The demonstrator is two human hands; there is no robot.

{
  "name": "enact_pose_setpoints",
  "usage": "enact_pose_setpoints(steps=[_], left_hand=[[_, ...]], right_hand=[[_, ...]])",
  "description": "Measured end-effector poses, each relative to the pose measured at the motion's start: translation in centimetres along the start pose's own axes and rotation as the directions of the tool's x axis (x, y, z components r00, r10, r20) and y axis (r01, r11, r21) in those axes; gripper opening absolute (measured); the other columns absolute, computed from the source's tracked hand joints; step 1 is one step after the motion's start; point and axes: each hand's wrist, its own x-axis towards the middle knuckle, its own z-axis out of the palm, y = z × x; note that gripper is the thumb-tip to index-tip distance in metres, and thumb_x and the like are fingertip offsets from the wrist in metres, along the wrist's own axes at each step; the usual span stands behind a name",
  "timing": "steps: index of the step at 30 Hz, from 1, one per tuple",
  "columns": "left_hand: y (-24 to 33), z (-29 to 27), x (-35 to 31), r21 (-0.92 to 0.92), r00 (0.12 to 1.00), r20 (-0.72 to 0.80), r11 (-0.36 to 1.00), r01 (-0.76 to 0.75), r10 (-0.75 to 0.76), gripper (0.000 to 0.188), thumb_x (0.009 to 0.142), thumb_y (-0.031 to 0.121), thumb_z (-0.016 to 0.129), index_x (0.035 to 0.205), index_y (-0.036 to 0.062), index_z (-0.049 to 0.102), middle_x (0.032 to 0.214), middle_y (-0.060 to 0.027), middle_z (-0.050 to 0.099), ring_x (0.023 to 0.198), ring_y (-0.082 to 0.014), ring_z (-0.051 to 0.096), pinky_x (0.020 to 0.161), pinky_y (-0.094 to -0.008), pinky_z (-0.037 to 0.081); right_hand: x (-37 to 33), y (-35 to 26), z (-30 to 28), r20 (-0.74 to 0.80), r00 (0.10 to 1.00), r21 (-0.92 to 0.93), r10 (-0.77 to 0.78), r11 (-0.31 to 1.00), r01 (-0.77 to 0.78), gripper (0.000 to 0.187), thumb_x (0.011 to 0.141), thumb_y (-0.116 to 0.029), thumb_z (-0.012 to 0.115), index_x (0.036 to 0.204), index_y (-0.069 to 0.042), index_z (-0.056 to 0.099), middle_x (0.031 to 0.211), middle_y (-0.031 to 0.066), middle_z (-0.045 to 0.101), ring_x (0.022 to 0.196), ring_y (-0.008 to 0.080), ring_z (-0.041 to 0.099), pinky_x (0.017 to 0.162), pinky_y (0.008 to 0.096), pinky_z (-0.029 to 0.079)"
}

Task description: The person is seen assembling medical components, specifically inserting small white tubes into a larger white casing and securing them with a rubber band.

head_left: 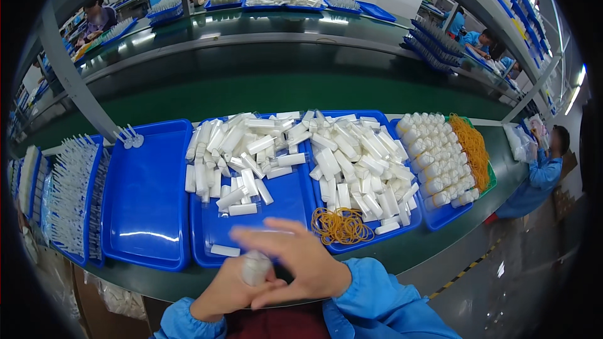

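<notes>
**Two hands meet over one whitish piece**

The whitish piece sits in the left hand, just beyond the near edge of the middle blue tray, at about 6 o'clock from it. Its visible outline is rounded, and its long axis seems to run roughly from 12 to 6 o'clock; blur hides which end is which. The left hand is curled around it, coming in from 7 o'clock. The right hand reaches in from 4 o'clock, fingers stretched toward 10 o'clock over the piece, thumb apart from them and pointing toward 8 o'clock. Whether its fingers touch the piece, I cannot tell.

At about 11 o'clock from the piece, a lone white wrapped block lies in the tray, its long axis nearly along the 9-to-3 line. Farther off, toward 12 o'clock, the heaped white blocks point every which way. At 2 o'clock, yellow-brown rubber bands lie piled in the neighbouring blue tray.
</notes>
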Motion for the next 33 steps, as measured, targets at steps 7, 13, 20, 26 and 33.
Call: enact_pose_setpoints(steps=[7,13,20,26,33], left_hand=[[2.0,-3.0,-1.8,-0.197,0.978,-0.198,0.974,-0.110,0.070,0.023,0.080,0.008,0.078,0.090,0.0019,0.058,0.069,-0.0051,0.060,0.054,-0.0104,0.056,0.047,-0.0234,0.039],[1.9,-1.5,0.4,-0.262,0.681,-0.692,0.795,-0.547,0.240,0.020,0.088,0.009,0.064,0.102,0.0011,0.052,0.061,-0.0032,0.048,0.045,-0.0102,0.044,0.041,-0.0241,0.036],[1.6,3.4,-1.0,0.089,0.856,0.089,0.852,-0.516,0.509,0.038,0.078,0.009,0.086,0.112,0.0075,0.070,0.098,-0.0056,0.074,0.088,-0.0142,0.071,0.082,-0.0286,0.056],[3.1,1.5,-1.3,0.678,0.929,-0.189,0.727,-0.109,0.317,0.083,0.086,0.015,0.073,0.156,0.0054,0.029,0.099,-0.0114,0.072,0.076,-0.0233,0.072,0.065,-0.0322,0.056],[-0.7,0.6,0.2,0.127,0.768,-0.185,0.790,-0.600,0.613,0.044,0.086,0.026,0.074,0.121,0.0036,0.058,0.078,-0.0068,0.064,0.061,-0.0163,0.062,0.051,-0.0290,0.046]], right_hand=[[-4.0,1.3,-3.5,0.234,0.970,-0.313,0.060,0.949,0.017,0.055,0.085,-0.043,0.075,0.123,-0.006,0.065,0.096,0.0061,0.068,0.087,0.0221,0.063,0.094,0.0405,0.043],[-2.2,1.1,-3.5,-0.018,0.999,0.721,0.030,0.693,-0.008,0.049,0.093,-0.024,0.068,0.135,-0.001,0.055,0.116,0.0128,0.066,0.102,0.0242,0.063,0.099,0.0387,0.043],[0.1,3.2,0.5,-0.239,0.821,0.403,0.518,0.822,-0.402,0.060,0.094,-0.010,0.065,0.148,0.000,0.041,0.141,0.0205,0.055,0.117,0.0241,0.063,0.102,0.0337,0.046],[-2.6,0.3,-1.1,0.060,0.889,0.309,0.453,0.839,-0.448,0.131,0.049,-0.055,0.097,0.149,0.003,0.035,0.143,0.0230,0.051,0.127,0.0315,0.057,0.110,0.0428,0.041],[-1.1,-3.8,-1.8,0.250,0.919,-0.508,0.306,0.849,-0.145,0.035,0.087,-0.031,0.073,0.107,-0.003,0.068,0.091,0.0159,0.066,0.094,0.0339,0.062,0.093,0.0448,0.041]])
